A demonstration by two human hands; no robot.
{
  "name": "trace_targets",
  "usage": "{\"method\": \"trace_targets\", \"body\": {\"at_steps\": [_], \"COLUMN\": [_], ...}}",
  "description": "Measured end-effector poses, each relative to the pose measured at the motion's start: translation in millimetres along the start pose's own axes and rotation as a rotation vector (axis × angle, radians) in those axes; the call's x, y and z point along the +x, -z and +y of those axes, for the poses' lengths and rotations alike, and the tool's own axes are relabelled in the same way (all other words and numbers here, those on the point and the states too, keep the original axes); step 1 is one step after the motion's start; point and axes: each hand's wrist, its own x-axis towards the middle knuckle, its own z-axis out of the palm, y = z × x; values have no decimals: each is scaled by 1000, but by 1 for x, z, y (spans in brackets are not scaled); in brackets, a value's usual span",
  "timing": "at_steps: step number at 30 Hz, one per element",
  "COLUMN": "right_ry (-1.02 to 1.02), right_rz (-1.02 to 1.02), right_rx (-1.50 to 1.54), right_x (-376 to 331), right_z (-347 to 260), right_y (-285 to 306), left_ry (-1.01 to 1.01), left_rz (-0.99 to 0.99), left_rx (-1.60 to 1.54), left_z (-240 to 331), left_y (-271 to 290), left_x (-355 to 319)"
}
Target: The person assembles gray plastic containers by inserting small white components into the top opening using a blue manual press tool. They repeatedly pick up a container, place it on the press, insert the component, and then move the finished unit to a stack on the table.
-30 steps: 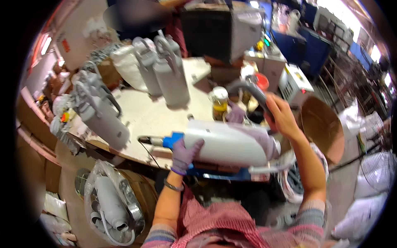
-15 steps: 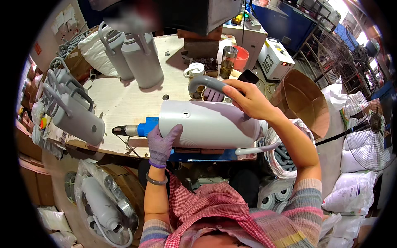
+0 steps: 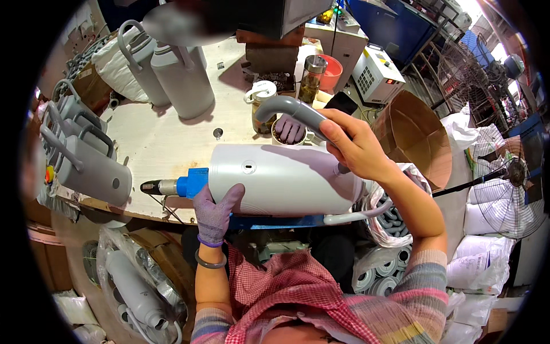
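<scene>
A large light-grey thermos flask lies on its side across the bench's front edge, its base to the left. My left hand, in a grey-purple glove, is wrapped round the lower edge of that base, thumb on the wall. My bare right hand grips a dark-grey curved handle above the flask's right part. The handle's lower end meets the flask near its shoulder; my fingers partly hide the joint. A pale carrying loop hangs by the neck. Beside the base lies a blue tool with a black end.
Several finished-looking grey flasks stand on the bench's left and back. Behind my work are a white-lidded jar, a tall bottle and a glove in a cup. A lined bin of grey handles and a cardboard box stand right.
The whole view has shifted slightly, moving the bench things left and up in the picture. Against them, the flask lies a little nearer to me. Both hands keep their grips.
</scene>
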Motion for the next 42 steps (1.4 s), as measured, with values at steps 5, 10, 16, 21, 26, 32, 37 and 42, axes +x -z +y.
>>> {"method": "trace_targets", "body": {"at_steps": [5, 10, 16, 21, 26, 32, 37, 42], "right_ry": [83, 84, 125, 146, 122, 168, 119, 268], "right_rz": [-114, -146, -143, -178, -205, -194, -344, -310], "right_rx": [-237, -268, -234, -258, -274, -258, -476, -743], "right_x": [4, 7, 8, 7, 7, 3, 12, 16], "right_z": [-4, -3, 5, 3, 3, 3, -24, -51], "right_y": [-9, -12, -9, -8, -8, -10, -15, -32], "left_ry": [11, 26, 64, 72, 43, 68, 4, -141], "left_rz": [13, 9, 6, 8, 30, 6, 23, 157], "left_rx": [32, 29, 38, -6, 30, -98, -25, -31], "left_z": [1, -1, -6, -8, -8, -4, -4, 2], "left_y": [1, 2, 2, 2, 1, 0, -1, 18], "left_x": [-1, -2, -1, -2, -3, -11, -23, -43]}}
